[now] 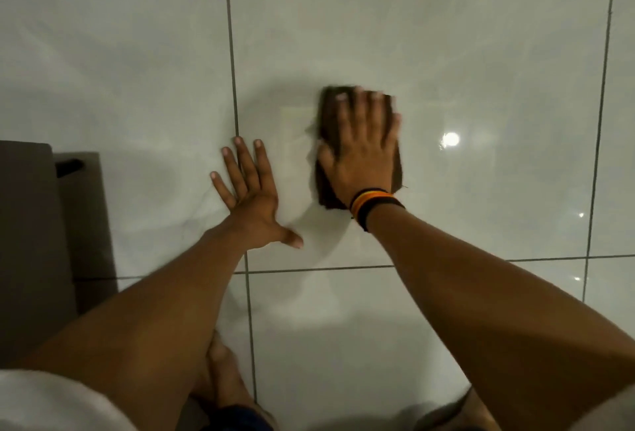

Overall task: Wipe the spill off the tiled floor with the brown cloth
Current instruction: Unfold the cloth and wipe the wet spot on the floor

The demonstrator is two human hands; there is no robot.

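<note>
A folded brown cloth (pixel 328 111) lies flat on the glossy white tiled floor (pixel 464 52). My right hand (pixel 362 152) presses down on top of it with fingers spread, and it looks slightly blurred. A striped band circles that wrist. My left hand (pixel 252 195) rests palm down on the floor just left of the cloth, fingers apart, holding nothing. A faint wet sheen (pixel 292 121) shows on the tile between the cloth and the grout line. I cannot make out a distinct spill.
A dark brown piece of furniture (pixel 31 241) stands at the left edge. Dark grout lines (pixel 233 69) cross the floor. A wall base runs along the top. My knees and foot (pixel 226 379) are at the bottom. A lamp reflection (pixel 450 138) glints at right.
</note>
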